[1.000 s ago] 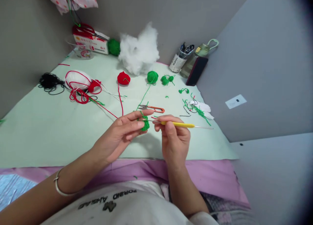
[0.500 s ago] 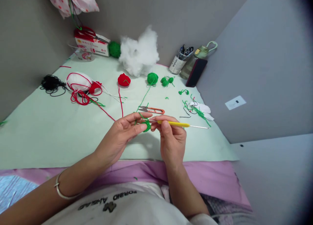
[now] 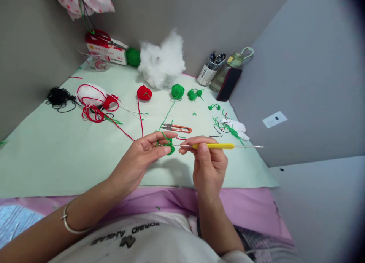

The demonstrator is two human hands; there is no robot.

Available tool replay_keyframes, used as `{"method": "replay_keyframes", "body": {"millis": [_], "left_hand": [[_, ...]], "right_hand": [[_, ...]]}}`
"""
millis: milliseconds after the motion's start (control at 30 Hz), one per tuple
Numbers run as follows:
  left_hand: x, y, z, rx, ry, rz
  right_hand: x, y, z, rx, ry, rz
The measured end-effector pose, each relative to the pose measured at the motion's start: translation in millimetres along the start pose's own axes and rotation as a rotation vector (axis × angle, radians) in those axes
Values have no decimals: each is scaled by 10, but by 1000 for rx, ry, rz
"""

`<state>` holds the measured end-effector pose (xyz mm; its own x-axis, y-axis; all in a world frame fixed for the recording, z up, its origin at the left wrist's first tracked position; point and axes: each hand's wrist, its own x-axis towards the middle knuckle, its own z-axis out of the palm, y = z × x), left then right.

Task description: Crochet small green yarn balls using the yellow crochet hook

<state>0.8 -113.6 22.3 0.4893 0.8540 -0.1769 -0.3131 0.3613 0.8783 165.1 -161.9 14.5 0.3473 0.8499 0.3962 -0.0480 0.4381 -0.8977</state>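
Note:
Between the thumb and fingers of my left hand [image 3: 145, 152] is a small green crochet piece [image 3: 171, 149]. Green yarn [image 3: 168, 114] passes over those fingers and leads back to a green yarn ball [image 3: 177, 91]. My right hand [image 3: 209, 160] grips a crochet hook [image 3: 219, 146] by its yellow handle, holding it nearly level. The hook's left end reaches the green piece; its exact place in the stitches is too small to tell. Just beyond my hands lie orange thread snips [image 3: 182, 129].
A red yarn ball [image 3: 144, 92], a white yarn ball [image 3: 91, 94] and black yarn [image 3: 59, 97] lie to the left. White stuffing [image 3: 162, 61] sits at the back. At right stand a pen cup [image 3: 207, 72], a bottle [image 3: 221, 78] and a phone [image 3: 229, 84], near green scraps [image 3: 234, 131].
My right hand has drawn the crochet hook to the right, away from my left hand. My left hand and the green piece have stayed almost in place.

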Motion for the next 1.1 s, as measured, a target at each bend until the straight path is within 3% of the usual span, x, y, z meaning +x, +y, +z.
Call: {"method": "replay_keyframes", "body": {"millis": [533, 933, 1100], "left_hand": [[-11, 25, -29, 21, -1, 25], [-20, 110, 32, -75, -113, -79], [-124, 170, 129, -109, -34, -24]], "right_hand": [[-3, -43, -12, -59, -9, 26], [37, 6, 52, 383, -70, 397], [-84, -5, 186, 217, 17, 193]]}}
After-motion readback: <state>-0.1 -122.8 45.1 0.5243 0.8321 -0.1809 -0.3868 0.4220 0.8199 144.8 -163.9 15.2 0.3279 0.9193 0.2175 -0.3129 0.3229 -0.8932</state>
